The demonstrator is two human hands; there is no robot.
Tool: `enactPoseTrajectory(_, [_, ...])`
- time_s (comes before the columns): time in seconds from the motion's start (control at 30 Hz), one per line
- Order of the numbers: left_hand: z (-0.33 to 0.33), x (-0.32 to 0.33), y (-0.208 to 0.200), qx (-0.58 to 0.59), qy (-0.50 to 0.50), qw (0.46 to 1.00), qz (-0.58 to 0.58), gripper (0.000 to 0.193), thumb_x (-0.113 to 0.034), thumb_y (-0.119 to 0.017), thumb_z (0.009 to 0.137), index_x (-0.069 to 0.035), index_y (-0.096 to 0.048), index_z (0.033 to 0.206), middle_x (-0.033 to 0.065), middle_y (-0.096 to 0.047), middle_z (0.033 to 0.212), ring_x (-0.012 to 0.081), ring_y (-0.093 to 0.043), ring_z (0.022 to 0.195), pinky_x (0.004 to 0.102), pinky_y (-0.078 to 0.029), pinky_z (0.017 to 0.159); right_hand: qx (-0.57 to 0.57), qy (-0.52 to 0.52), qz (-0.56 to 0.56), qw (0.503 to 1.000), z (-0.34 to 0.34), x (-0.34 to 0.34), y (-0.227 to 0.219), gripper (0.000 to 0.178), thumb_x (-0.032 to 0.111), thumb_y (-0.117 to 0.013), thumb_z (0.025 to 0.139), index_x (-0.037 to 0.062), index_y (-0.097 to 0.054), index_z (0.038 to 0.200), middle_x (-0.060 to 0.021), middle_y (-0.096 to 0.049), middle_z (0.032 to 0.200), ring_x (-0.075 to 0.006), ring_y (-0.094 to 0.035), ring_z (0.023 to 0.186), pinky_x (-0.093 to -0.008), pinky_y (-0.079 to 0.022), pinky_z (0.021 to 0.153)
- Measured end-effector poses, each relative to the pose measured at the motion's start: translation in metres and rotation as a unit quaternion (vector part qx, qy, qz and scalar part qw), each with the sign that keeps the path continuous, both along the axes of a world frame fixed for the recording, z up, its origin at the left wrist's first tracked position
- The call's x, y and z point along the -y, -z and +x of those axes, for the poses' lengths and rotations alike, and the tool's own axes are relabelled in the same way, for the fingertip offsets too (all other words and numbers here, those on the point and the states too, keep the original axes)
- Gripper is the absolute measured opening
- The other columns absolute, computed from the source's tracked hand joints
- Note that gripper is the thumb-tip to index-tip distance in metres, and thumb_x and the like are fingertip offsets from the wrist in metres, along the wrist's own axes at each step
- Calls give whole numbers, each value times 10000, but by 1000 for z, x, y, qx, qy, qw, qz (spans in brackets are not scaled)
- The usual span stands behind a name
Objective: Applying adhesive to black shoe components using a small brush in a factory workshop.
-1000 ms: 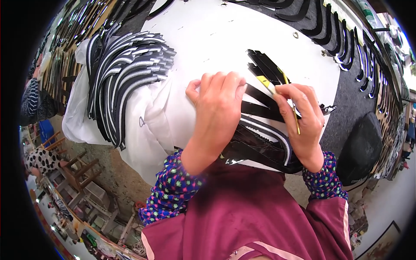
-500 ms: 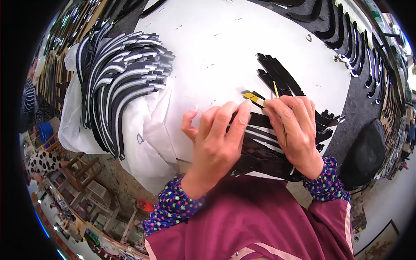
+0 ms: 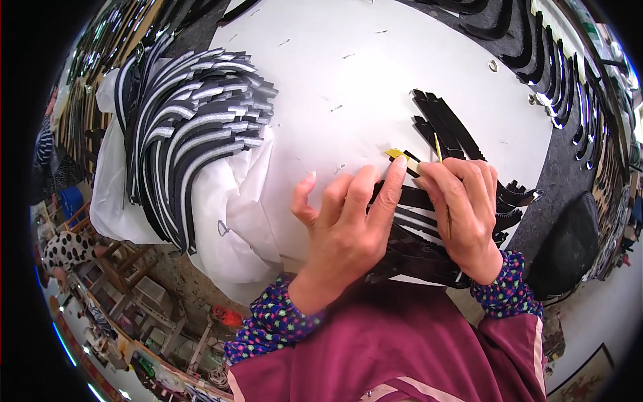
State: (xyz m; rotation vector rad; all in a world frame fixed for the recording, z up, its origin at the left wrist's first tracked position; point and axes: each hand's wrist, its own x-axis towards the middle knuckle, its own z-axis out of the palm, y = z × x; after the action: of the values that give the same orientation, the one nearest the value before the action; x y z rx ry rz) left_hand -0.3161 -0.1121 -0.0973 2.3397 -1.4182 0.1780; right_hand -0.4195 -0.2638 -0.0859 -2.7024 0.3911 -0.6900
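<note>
Setting: Workshop bench under a white sheet (image 3: 348,74), with racks of dark curved parts running along its far and right edges, as I watched from the head camera.

Left hand: I saw the left hand (image 3: 345,228) pressed flat near the bench's front edge, fingers spread and released, forefinger stretched toward the yellow-tipped tool; it seemed placed to pin the top strip so it would not slide.

Right hand: the right hand (image 3: 465,214) was curled over the fanned black strips (image 3: 429,234), fingers clenched around a thin yellow stick (image 3: 439,151) that rose past the knuckles; I judged the pinch was for fine control.

Tool tip: a small yellow-and-white tool end (image 3: 400,156) lay just beyond both sets of fingertips, touching the strip being worked; which hand actually gripped it I could not tell.

Work pieces: the black strips sat at the bench's front right, fanned beneath both hands, their far ends reaching toward the middle of the sheet.

Stock: a large stack of black-and-white curved strips (image 3: 187,127) lay on the left edge atop a white plastic bag (image 3: 228,214), well apart from the hands, within the left arm's reach.

Clothing: dotted cuffs (image 3: 274,321) and a maroon garment (image 3: 402,348) filled the lower view.
</note>
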Motion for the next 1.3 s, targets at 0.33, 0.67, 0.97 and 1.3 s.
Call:
enactPoseTrajectory(0.33, [-1,0,2,4,0,1000,1,403,-137,-595,904,-195,-713,1285,-22,-561,1158,117,-535,986,514,-209,1098,-11,5,-3,1000,-1,-1,-2,279,73,-790,803,30,-703,1065,-54,-615,912,-220,-584,795,-356,-423,742])
enactPoseTrajectory(0.67, [-1,1,2,10,-2,1000,0,397,-132,-594,902,-204,-722,1271,-30,-557,1156,117,-528,993,505,-216,1098,2,9,4,1000,-1,0,1,280,62,-791,803,28,-699,1065,-58,-618,915,-220,-580,781,-357,-422,733])
enactPoseTrajectory(0.97, [-3,0,3,-3,-10,1000,-4,388,-142,-601,902,-205,-721,1266,-50,-581,1251,116,-519,987,492,-219,1102,0,11,5,1000,-1,-1,1,274,59,-792,795,27,-701,1051,-57,-620,911,-219,-580,779,-356,-416,724])
enactPoseTrajectory(1.3, [0,4,1,27,-12,999,16,351,-182,-645,888,-226,-724,1227,-131,-634,1335,119,-500,975,457,-237,1097,8,13,9,1000,-5,-2,0,277,55,-784,799,26,-693,1058,-66,-615,924,-226,-578,790,-359,-412,718])
